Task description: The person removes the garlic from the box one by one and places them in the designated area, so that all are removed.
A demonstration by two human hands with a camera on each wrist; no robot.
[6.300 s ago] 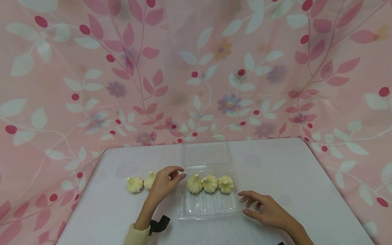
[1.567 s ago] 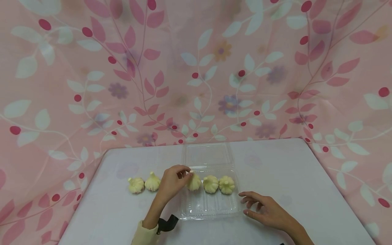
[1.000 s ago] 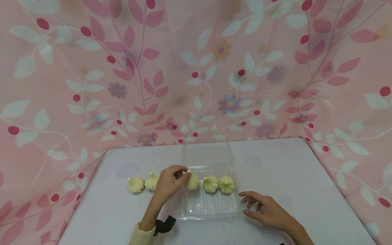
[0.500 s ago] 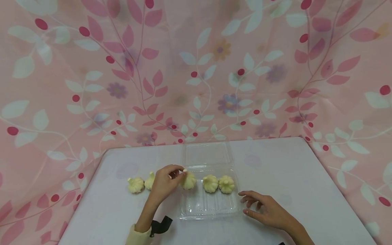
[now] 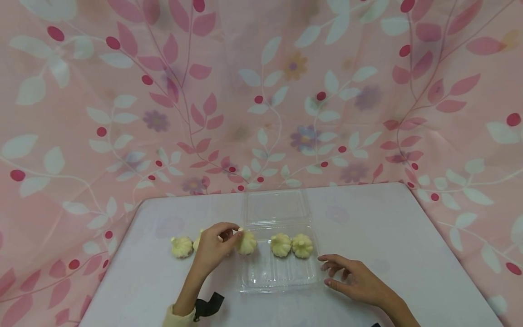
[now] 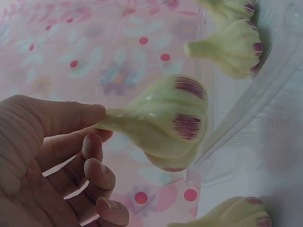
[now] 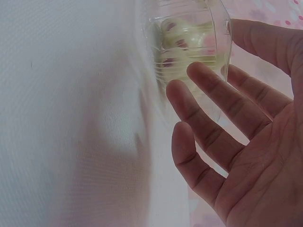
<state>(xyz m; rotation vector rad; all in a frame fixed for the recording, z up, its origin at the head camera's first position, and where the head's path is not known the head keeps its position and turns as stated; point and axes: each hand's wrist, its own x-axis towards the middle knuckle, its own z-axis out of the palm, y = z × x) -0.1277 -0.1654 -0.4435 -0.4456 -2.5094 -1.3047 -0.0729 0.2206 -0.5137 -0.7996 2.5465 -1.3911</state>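
Observation:
My left hand (image 5: 214, 247) pinches a garlic bulb (image 6: 165, 123) by its stem between thumb and forefinger, the other fingers loosely bent. In the head view this bulb overlaps the left rim of a clear plastic box (image 5: 282, 277). Two more bulbs, one in the middle (image 5: 280, 245) and one to the right (image 5: 302, 246), sit side by side inside the box. My right hand (image 5: 355, 279) is beside the box's right edge, holding nothing, fingers spread and slightly bent. In the right wrist view its fingertips (image 6: 97, 111) are not shown; its palm (image 7: 265, 175) faces the box wall.
On the white table (image 5: 408, 236), left of the box, lies a garlic bulb (image 5: 181, 247), with another bulb (image 5: 197, 244) partly hidden by my left hand. The box's clear lid (image 5: 275, 206) lies folded back behind it. A pink floral cloth (image 5: 261, 113) hangs behind the table.
My left hand has taken the leftmost bulb in the box by its stem and moved it left, apart from the other two. The right hand has stayed in place.

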